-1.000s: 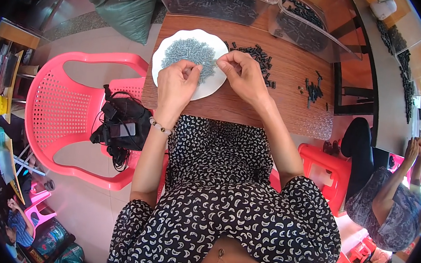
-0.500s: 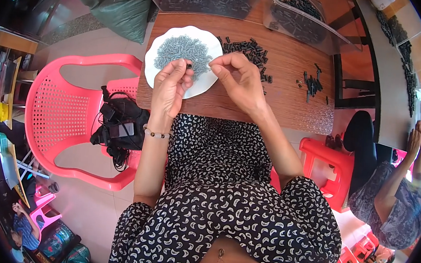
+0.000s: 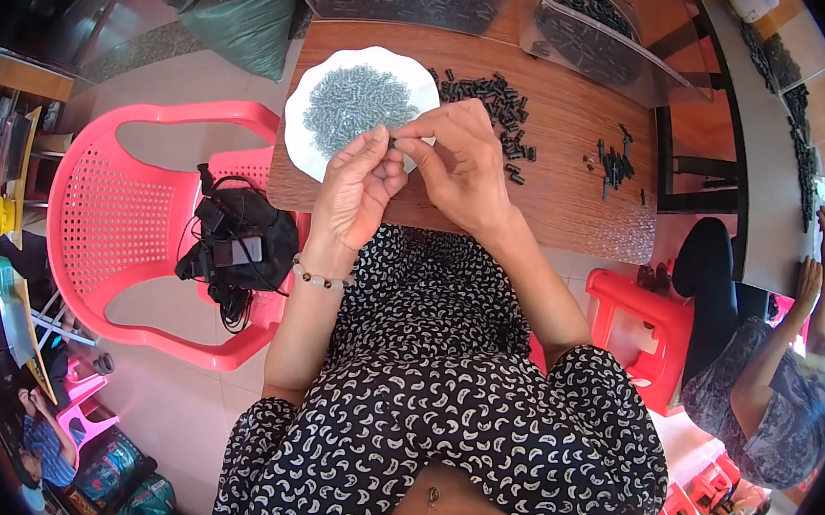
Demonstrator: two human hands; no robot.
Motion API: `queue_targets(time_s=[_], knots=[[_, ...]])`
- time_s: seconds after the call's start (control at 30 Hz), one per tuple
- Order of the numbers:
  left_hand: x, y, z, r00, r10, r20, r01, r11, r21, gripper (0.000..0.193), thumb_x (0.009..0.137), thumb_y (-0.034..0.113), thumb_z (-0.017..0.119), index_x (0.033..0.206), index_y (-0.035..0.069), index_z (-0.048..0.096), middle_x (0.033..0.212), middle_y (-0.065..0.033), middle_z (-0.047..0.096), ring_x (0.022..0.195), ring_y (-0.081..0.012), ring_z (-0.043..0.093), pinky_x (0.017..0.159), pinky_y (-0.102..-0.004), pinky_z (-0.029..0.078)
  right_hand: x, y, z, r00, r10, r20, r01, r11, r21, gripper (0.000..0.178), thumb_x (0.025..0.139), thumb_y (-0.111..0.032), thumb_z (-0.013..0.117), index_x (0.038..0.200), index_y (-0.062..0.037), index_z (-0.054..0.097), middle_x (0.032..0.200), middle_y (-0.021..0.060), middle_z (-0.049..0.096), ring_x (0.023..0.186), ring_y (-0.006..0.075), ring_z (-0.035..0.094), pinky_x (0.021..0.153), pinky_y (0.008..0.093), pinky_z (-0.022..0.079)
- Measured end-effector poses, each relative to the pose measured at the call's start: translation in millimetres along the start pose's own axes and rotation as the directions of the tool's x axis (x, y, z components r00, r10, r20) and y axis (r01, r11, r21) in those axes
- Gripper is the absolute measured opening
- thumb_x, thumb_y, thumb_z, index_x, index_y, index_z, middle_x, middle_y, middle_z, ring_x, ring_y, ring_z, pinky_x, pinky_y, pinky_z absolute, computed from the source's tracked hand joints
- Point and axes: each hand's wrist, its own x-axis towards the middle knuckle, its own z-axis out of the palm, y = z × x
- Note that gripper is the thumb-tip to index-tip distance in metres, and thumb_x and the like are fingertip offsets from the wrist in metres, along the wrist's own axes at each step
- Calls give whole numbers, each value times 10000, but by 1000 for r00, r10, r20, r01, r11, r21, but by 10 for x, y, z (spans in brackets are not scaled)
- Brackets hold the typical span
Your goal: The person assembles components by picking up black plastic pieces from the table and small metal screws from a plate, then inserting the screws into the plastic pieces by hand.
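Note:
My left hand (image 3: pixel 358 186) pinches a small black cylindrical part (image 3: pixel 392 143) over the lower right rim of a white scalloped plate (image 3: pixel 296 130). Thumb and forefinger of my right hand (image 3: pixel 466 172) are closed at the same part, fingertips meeting those of the left; whatever else they hold is too small to make out. The plate bears a heap of tiny silvery pieces (image 3: pixel 355 105) that look like springs. Behind my right hand lies a pile of short black tubular parts (image 3: pixel 497 103) on the brown wooden table (image 3: pixel 560 197).
A smaller group of black parts (image 3: pixel 618 168) lies toward the table's right. Two clear plastic bins (image 3: pixel 404 19) with black parts stand at the far edge. A pink chair (image 3: pixel 123 203) holding a black bag (image 3: pixel 248 233) is at left; another person (image 3: pixel 764 386) sits at right.
My right hand has moved left and my left hand slightly right and nearer me, so their fingertips now meet at the black part.

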Motion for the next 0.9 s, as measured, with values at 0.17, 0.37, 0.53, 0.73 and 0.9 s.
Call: queue_targets(time_s=[0.17,0.37,0.53,0.73,0.9], knots=[[-52,-134,93,999,-46,-13,46,998,45,197,925,250,632,926,53,630,736,7,599,620,-58,523,593,-204,464,-94,13,-132,999,36,10,-36,998,47,155,733,-63,732,885,-76,703,807,55,650,797,225,549,756,339,418],[-144,-297,243,987,-158,27,155,984,89,282,912,338,629,892,57,641,675,27,563,585,-58,493,534,-203,394,-249,-36,-429,982,140,124,-158,976,148,178,743,-75,739,916,-69,699,827,49,656,824,207,570,795,331,427],[-157,-485,238,974,-217,60,203,963,176,333,894,383,639,832,56,638,653,17,535,566,-68,468,511,-207,382,-433,-32,-643,982,138,131,-147,987,59,177,722,-77,761,884,-64,690,842,51,661,834,222,570,781,332,447],[-227,-695,263,959,-265,98,245,953,175,348,913,402,605,831,65,633,695,13,566,610,-65,490,560,-212,418,-677,-51,-712,987,156,31,-156,988,-19,192,680,-39,775,845,-56,677,816,47,644,816,238,553,737,333,449],[-337,-858,244,929,-354,107,351,935,44,272,942,335,584,925,71,650,792,26,610,703,-46,519,663,-208,464,-869,-45,-750,992,114,-44,-118,989,-88,179,671,-21,786,818,-45,686,787,56,635,767,209,552,703,318,438]])
